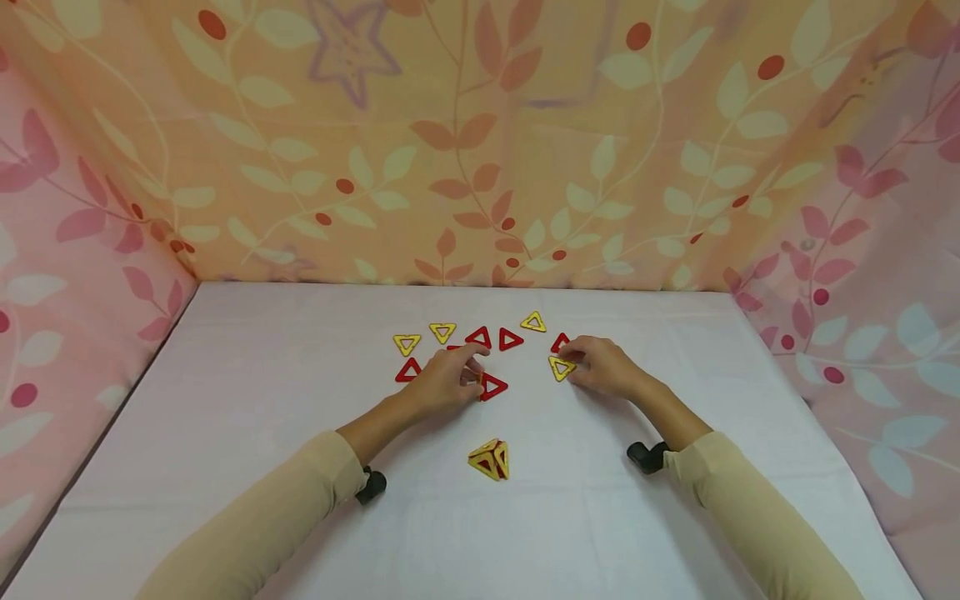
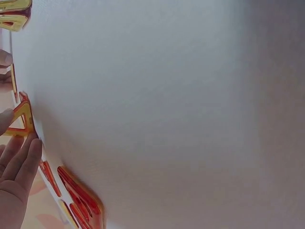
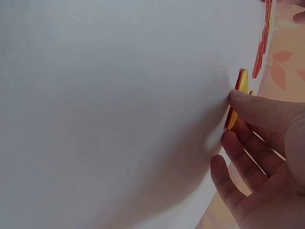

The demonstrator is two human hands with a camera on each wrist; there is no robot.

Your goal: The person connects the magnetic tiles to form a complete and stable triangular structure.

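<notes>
White-covered table (image 1: 225,433), viewed from above and in front. Toward its far edge lie scattered red triangular frames (image 1: 502,339) and yellow triangular frames (image 1: 442,326); nearer the viewer, apart from these, rests a compact yellow-and-red triangular assembly (image 1: 489,460).

Soft head-view light, dimmer greyish wrist views, blurry shadows across the cloth (image 3: 95,57)

No readable text, label, brand, number or sign on anything in any view.
</notes>
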